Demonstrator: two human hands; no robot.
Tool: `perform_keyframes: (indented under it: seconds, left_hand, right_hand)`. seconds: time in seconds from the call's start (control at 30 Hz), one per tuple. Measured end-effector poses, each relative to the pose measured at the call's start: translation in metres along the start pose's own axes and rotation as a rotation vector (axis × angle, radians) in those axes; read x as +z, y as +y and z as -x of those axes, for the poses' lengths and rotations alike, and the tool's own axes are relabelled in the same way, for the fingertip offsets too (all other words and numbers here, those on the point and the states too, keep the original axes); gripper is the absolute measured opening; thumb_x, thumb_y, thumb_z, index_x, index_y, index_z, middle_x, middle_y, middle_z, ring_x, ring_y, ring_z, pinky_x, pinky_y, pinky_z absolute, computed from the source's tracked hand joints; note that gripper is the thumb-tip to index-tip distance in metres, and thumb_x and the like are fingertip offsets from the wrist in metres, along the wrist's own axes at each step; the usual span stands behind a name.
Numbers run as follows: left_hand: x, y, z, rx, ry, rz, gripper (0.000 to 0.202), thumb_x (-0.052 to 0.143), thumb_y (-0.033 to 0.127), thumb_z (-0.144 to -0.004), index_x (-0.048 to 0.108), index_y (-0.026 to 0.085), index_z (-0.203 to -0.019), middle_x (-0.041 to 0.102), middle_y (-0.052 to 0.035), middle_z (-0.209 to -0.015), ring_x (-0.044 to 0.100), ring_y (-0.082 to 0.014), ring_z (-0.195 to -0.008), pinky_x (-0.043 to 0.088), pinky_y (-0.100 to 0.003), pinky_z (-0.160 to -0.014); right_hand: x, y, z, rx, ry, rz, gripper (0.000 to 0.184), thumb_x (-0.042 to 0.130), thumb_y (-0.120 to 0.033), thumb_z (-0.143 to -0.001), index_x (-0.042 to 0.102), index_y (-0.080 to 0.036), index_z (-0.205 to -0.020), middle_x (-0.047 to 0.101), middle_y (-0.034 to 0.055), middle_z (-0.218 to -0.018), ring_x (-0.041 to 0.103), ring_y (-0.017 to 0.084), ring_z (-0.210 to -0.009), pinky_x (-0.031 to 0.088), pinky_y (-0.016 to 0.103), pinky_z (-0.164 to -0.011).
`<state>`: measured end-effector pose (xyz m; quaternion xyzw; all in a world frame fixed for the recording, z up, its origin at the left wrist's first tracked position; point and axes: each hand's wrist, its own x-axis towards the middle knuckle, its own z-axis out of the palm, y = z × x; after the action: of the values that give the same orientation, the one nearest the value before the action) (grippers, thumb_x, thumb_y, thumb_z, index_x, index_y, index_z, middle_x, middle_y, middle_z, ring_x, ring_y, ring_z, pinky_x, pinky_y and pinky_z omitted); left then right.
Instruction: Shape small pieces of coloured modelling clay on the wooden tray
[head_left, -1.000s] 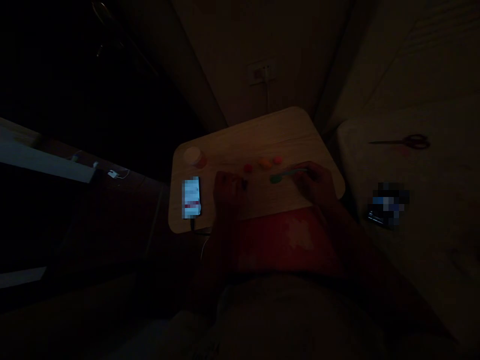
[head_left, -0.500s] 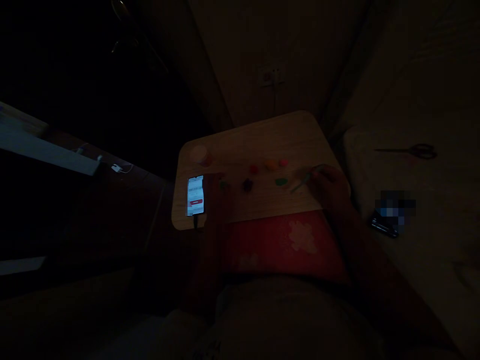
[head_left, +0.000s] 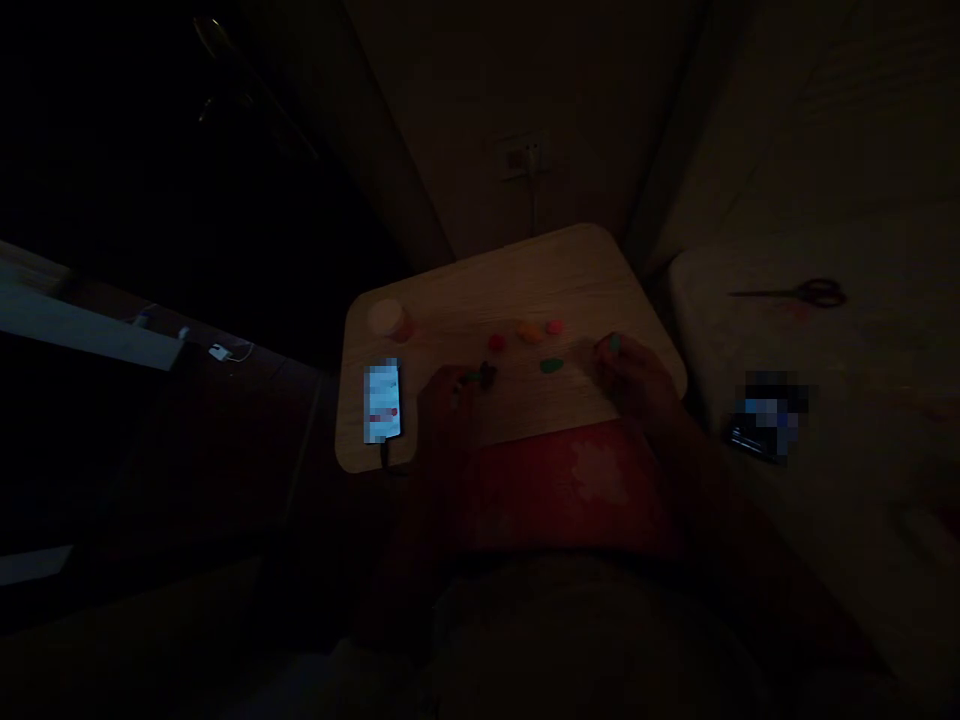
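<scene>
In dim light, my left hand (head_left: 444, 400) is closed around a small green piece (head_left: 472, 377) that looks like modelling clay. A dark, lobed lump (head_left: 487, 374) touches or nearly touches its far end. My right hand (head_left: 637, 378), at the table's right side, has its fingers pinched on a pale green strip (head_left: 614, 344); whether this is clay or a tool I cannot tell. Between the hands lie a flat green piece (head_left: 552, 366), a red ball (head_left: 496, 343), an orange lump (head_left: 529, 331) and a pink ball (head_left: 554, 327).
The small wooden table (head_left: 480, 285) carries a lit phone (head_left: 383, 402) on a cable and a pale round tub (head_left: 388, 319) at the left. Scissors (head_left: 802, 292) and a dark shiny object (head_left: 754, 440) lie on the light surface at right. A wall socket (head_left: 522, 156) is behind.
My left hand has brought the green piece right, up to the dark lump. The green strip in my right hand, earlier pointing down toward the table, now shows only at the fingertips. The view has shifted slightly.
</scene>
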<state>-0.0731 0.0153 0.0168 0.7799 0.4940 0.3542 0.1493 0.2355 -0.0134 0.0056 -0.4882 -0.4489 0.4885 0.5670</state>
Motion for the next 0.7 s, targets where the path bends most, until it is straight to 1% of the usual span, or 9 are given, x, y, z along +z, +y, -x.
perform_keyframes:
  seconds: [0.07, 0.13, 0.17, 0.23, 0.37, 0.43, 0.5, 0.6, 0.7]
  left_hand:
    - [0.012, 0.022, 0.003, 0.092, -0.03, 0.057, 0.015, 0.064, 0.035, -0.104, 0.073, 0.024, -0.104, 0.075, -0.0064, -0.102, 0.068, -0.0212, -0.09, 0.058, -0.037, -0.083]
    - [0.025, 0.041, 0.004, 0.158, -0.084, 0.091, 0.017, 0.065, 0.037, -0.105, 0.073, 0.024, -0.099, 0.074, -0.0055, -0.097, 0.068, -0.0215, -0.089, 0.059, -0.039, -0.087]
    - [0.032, 0.048, 0.005, 0.179, -0.104, 0.091, 0.019, 0.062, 0.037, -0.106, 0.073, 0.023, -0.099, 0.074, -0.0053, -0.097, 0.068, -0.0214, -0.09, 0.058, -0.04, -0.089]
    - [0.041, 0.057, 0.004, 0.223, -0.12, 0.107, 0.022, 0.059, 0.035, -0.109, 0.072, 0.022, -0.096, 0.072, -0.0053, -0.095, 0.068, -0.0205, -0.09, 0.057, -0.038, -0.087]
    - [0.051, 0.056, 0.0, 0.266, -0.081, 0.146, 0.025, 0.063, 0.043, -0.106, 0.068, 0.021, -0.094, 0.069, -0.0056, -0.094, 0.066, -0.0208, -0.091, 0.055, -0.036, -0.083]
    - [0.054, 0.053, 0.0, 0.284, -0.067, 0.188, 0.027, 0.066, 0.046, -0.104, 0.067, 0.021, -0.095, 0.069, -0.0057, -0.095, 0.066, -0.0208, -0.09, 0.055, -0.035, -0.083]
    - [0.055, 0.051, 0.002, 0.29, -0.06, 0.25, 0.024, 0.066, 0.044, -0.103, 0.066, 0.021, -0.097, 0.069, -0.0055, -0.095, 0.066, -0.0202, -0.09, 0.054, -0.034, -0.082]
    - [0.056, 0.054, 0.007, 0.239, -0.083, 0.351, 0.017, 0.067, 0.038, -0.102, 0.067, 0.021, -0.104, 0.071, -0.0057, -0.098, 0.067, -0.0197, -0.089, 0.054, -0.033, -0.081]
    - [0.057, 0.057, 0.01, 0.143, -0.122, 0.439, 0.018, 0.067, 0.036, -0.102, 0.068, 0.021, -0.112, 0.072, -0.0075, -0.102, 0.068, -0.0206, -0.091, 0.054, -0.033, -0.082]
  right_hand:
    - [0.016, -0.006, 0.01, 0.041, -0.1, 0.1, 0.048, 0.077, -0.068, -0.083, 0.059, -0.024, -0.075, 0.056, -0.0007, -0.067, 0.047, 0.015, -0.059, 0.038, 0.03, -0.055]
    - [0.031, -0.01, 0.019, 0.067, -0.178, 0.209, 0.044, 0.076, -0.064, -0.085, 0.064, -0.023, -0.075, 0.062, 0.0005, -0.069, 0.054, 0.017, -0.064, 0.043, 0.031, -0.06]
    - [0.037, -0.011, 0.022, 0.064, -0.17, 0.253, 0.041, 0.077, -0.062, -0.084, 0.068, -0.022, -0.078, 0.065, 0.0014, -0.073, 0.057, 0.018, -0.067, 0.045, 0.031, -0.063]
    - [0.046, -0.011, 0.027, 0.059, -0.151, 0.313, 0.04, 0.076, -0.062, -0.084, 0.072, -0.021, -0.082, 0.07, 0.0026, -0.076, 0.061, 0.019, -0.071, 0.047, 0.032, -0.066]
    - [0.047, -0.008, 0.03, 0.014, -0.149, 0.377, 0.037, 0.073, -0.057, -0.087, 0.075, -0.02, -0.084, 0.072, 0.0027, -0.076, 0.062, 0.019, -0.069, 0.045, 0.031, -0.066]
    - [0.043, -0.006, 0.03, -0.043, -0.183, 0.429, 0.032, 0.074, -0.052, -0.087, 0.076, -0.02, -0.084, 0.072, 0.0027, -0.076, 0.062, 0.018, -0.069, 0.043, 0.031, -0.066]
    - [0.04, -0.004, 0.03, -0.094, -0.224, 0.468, 0.028, 0.072, -0.047, -0.09, 0.075, -0.02, -0.083, 0.074, 0.0036, -0.079, 0.063, 0.019, -0.071, 0.044, 0.031, -0.069]
    - [0.039, -0.003, 0.03, -0.133, -0.253, 0.487, 0.026, 0.069, -0.044, -0.093, 0.074, -0.02, -0.083, 0.075, 0.0043, -0.082, 0.065, 0.02, -0.076, 0.044, 0.032, -0.073]
    - [0.039, -0.002, 0.03, -0.13, -0.25, 0.508, 0.028, 0.068, -0.045, -0.094, 0.071, -0.02, -0.082, 0.071, 0.0032, -0.078, 0.062, 0.019, -0.072, 0.042, 0.031, -0.07]
